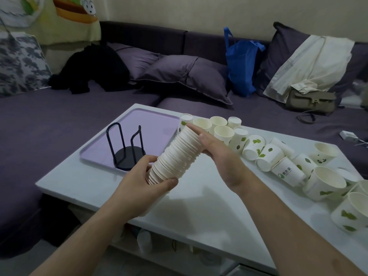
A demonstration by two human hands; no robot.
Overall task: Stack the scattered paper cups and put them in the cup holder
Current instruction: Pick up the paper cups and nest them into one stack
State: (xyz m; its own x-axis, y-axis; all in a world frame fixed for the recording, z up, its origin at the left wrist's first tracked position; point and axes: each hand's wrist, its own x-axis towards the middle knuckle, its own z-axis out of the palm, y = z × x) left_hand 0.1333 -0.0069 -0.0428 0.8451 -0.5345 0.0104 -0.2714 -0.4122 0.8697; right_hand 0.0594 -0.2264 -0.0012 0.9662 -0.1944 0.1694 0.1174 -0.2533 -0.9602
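A long stack of white paper cups (177,154) lies tilted in the air above the white table (199,206). My left hand (143,176) grips its near end, fingers and thumb curled round the rims. My right hand (217,148) holds the far part, palm against the stack's side with the fingers stretched along it. Several loose cups with green leaf prints (256,148) stand and lie along the table's right side. The black wire cup holder (127,148) stands empty on a lilac tray (155,126), just left of the stack.
A purple sofa with cushions (189,76) wraps round the table's far and left sides. On it lie a blue bag (242,64), black clothing (93,68), a cream garment (310,62) and a grey handbag (312,99). More things sit on the shelf under the table.
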